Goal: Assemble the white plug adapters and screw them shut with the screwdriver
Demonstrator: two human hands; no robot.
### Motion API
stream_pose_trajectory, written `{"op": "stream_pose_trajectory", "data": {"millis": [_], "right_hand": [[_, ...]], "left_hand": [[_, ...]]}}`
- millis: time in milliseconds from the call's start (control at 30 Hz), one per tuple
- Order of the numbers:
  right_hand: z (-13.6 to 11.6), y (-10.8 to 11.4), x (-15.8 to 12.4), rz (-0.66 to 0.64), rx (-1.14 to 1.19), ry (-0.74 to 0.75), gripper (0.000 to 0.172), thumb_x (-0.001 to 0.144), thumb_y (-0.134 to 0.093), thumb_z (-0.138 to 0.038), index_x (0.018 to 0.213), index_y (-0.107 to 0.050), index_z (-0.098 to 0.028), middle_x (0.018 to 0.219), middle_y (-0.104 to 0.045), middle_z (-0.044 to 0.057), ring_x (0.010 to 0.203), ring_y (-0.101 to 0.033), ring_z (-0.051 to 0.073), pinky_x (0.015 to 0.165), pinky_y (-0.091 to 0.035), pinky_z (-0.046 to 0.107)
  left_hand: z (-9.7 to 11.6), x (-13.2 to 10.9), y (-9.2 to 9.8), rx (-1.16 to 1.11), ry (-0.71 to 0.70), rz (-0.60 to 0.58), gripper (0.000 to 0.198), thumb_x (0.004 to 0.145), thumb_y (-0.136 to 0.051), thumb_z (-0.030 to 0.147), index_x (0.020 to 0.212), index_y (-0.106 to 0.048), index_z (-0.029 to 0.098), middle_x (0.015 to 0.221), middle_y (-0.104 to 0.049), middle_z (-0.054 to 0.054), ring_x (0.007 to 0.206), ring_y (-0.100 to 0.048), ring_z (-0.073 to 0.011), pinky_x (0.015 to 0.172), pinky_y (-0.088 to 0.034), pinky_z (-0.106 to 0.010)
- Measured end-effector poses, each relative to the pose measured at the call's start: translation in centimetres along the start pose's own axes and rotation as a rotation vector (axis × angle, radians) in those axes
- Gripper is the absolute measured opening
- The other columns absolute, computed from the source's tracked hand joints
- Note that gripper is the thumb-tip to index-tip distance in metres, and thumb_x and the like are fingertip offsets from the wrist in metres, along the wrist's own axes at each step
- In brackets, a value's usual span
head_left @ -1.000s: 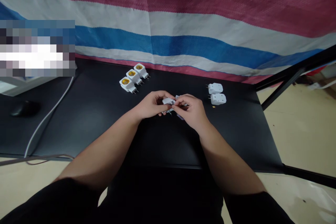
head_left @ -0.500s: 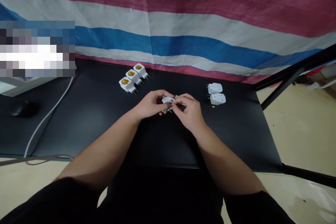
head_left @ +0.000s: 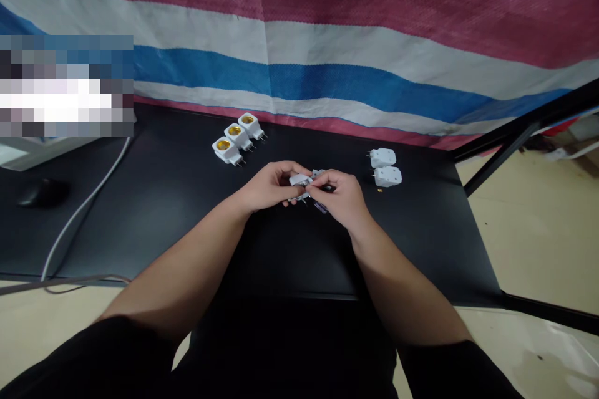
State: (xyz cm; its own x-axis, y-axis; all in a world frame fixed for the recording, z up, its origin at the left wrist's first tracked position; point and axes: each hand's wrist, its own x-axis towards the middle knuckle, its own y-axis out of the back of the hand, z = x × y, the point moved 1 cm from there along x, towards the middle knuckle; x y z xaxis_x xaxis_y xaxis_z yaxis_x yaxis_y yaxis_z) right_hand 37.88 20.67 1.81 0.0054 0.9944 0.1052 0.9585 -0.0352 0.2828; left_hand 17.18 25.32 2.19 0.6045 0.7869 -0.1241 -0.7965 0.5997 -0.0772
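Over the middle of the black table (head_left: 163, 199), my left hand (head_left: 271, 186) is closed round a small white plug-in lamp socket (head_left: 299, 181). My right hand (head_left: 339, 195) pinches a thin purple-handled tool (head_left: 320, 206) and holds it against the socket; the tool's tip is hidden by my fingers. Three finished white sockets with yellow centres (head_left: 236, 137) lie in a row behind my left hand. Two plain white plug bodies (head_left: 385, 166) lie to the right of my right hand.
A striped red, white and blue tarp (head_left: 327, 43) hangs behind the table. A dark mouse (head_left: 42, 192) and a grey cable (head_left: 79, 212) lie at the left. A tiny yellow piece (head_left: 380, 189) sits near the two plug bodies. Black frame bars (head_left: 515, 137) stand at the right.
My right hand has shifted slightly and turned, so the purple tool handle shows below the fingers again. The left hand and the parts on the table have stayed put.
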Motion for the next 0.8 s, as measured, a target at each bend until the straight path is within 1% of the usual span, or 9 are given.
{"op": "stream_pose_trajectory", "data": {"millis": [100, 167, 300, 400, 533, 600, 733, 800], "right_hand": [[0.4, 0.1, 0.1, -0.032, 0.047, -0.058, 0.014, 0.080, -0.087, -0.033, 0.076, -0.078, -0.023, 0.080, -0.080, 0.003, 0.073, -0.072, 0.020, 0.072, -0.056, 0.036], [0.5, 0.2, 0.1, -0.058, 0.073, -0.066, 0.016, 0.080, -0.089, -0.036, 0.077, -0.079, -0.023, 0.081, -0.081, 0.004, 0.073, -0.072, 0.020, 0.071, -0.057, 0.035], [0.4, 0.4, 0.2, -0.071, 0.116, -0.038, 0.017, 0.078, -0.092, -0.036, 0.078, -0.080, -0.023, 0.083, -0.082, 0.004, 0.075, -0.073, 0.020, 0.069, -0.058, 0.034], [0.4, 0.5, 0.2, -0.081, 0.125, -0.017, 0.018, 0.080, -0.092, -0.037, 0.078, -0.080, -0.024, 0.085, -0.083, 0.004, 0.077, -0.075, 0.021, 0.069, -0.060, 0.035], [0.2, 0.5, 0.1, -0.086, 0.106, 0.010, 0.017, 0.083, -0.091, -0.038, 0.084, -0.082, -0.024, 0.086, -0.083, 0.004, 0.076, -0.076, 0.021, 0.071, -0.063, 0.036], [0.1, 0.5, 0.0, -0.065, 0.082, 0.043, 0.015, 0.085, -0.090, -0.038, 0.086, -0.083, -0.025, 0.089, -0.083, 0.005, 0.078, -0.077, 0.021, 0.071, -0.065, 0.037], [-0.5, 0.3, -0.2, -0.029, 0.005, 0.156, 0.008, 0.089, -0.085, -0.034, 0.088, -0.084, -0.026, 0.100, -0.082, 0.006, 0.086, -0.078, 0.022, 0.074, -0.068, 0.038], [-0.7, 0.2, -0.2, -0.018, -0.013, 0.195, 0.007, 0.090, -0.083, -0.032, 0.087, -0.083, -0.026, 0.099, -0.081, 0.006, 0.085, -0.077, 0.022, 0.073, -0.069, 0.038]], "left_hand": [[0.0, 0.0, 0.0, -0.012, 0.003, -0.015, 0.045, 0.081, -0.092, 0.022, 0.123, -0.077, 0.013, 0.087, -0.079, -0.004, 0.063, -0.073, -0.0129, 0.052, -0.055, -0.020], [0.0, 0.0, 0.0, -0.023, 0.002, -0.025, 0.045, 0.081, -0.092, 0.022, 0.122, -0.077, 0.013, 0.086, -0.079, -0.003, 0.063, -0.073, -0.0128, 0.051, -0.054, -0.020], [0.1, 0.0, 0.0, -0.041, -0.009, -0.024, 0.045, 0.080, -0.094, 0.021, 0.121, -0.077, 0.013, 0.085, -0.078, -0.002, 0.062, -0.073, -0.0120, 0.050, -0.054, -0.019], [0.1, 0.0, 0.0, -0.055, -0.025, -0.040, 0.044, 0.081, -0.094, 0.021, 0.121, -0.077, 0.014, 0.085, -0.079, -0.003, 0.062, -0.073, -0.0116, 0.051, -0.054, -0.018], [0.0, 0.0, 0.0, -0.069, -0.032, -0.039, 0.045, 0.081, -0.094, 0.020, 0.121, -0.076, 0.014, 0.086, -0.079, -0.003, 0.062, -0.072, -0.0116, 0.050, -0.054, -0.019], [0.0, 0.1, 0.1, -0.067, -0.024, -0.027, 0.045, 0.080, -0.094, 0.020, 0.121, -0.076, 0.014, 0.086, -0.079, -0.003, 0.061, -0.072, -0.0117, 0.049, -0.054, -0.019], [0.1, 0.1, 0.1, -0.064, -0.016, -0.011, 0.045, 0.079, -0.094, 0.019, 0.119, -0.075, 0.014, 0.085, -0.078, -0.002, 0.061, -0.072, -0.0109, 0.049, -0.053, -0.017], [0.1, 0.1, 0.1, -0.064, -0.016, -0.007, 0.045, 0.079, -0.094, 0.019, 0.119, -0.075, 0.014, 0.086, -0.078, -0.002, 0.061, -0.072, -0.0105, 0.049, -0.053, -0.017]]}}
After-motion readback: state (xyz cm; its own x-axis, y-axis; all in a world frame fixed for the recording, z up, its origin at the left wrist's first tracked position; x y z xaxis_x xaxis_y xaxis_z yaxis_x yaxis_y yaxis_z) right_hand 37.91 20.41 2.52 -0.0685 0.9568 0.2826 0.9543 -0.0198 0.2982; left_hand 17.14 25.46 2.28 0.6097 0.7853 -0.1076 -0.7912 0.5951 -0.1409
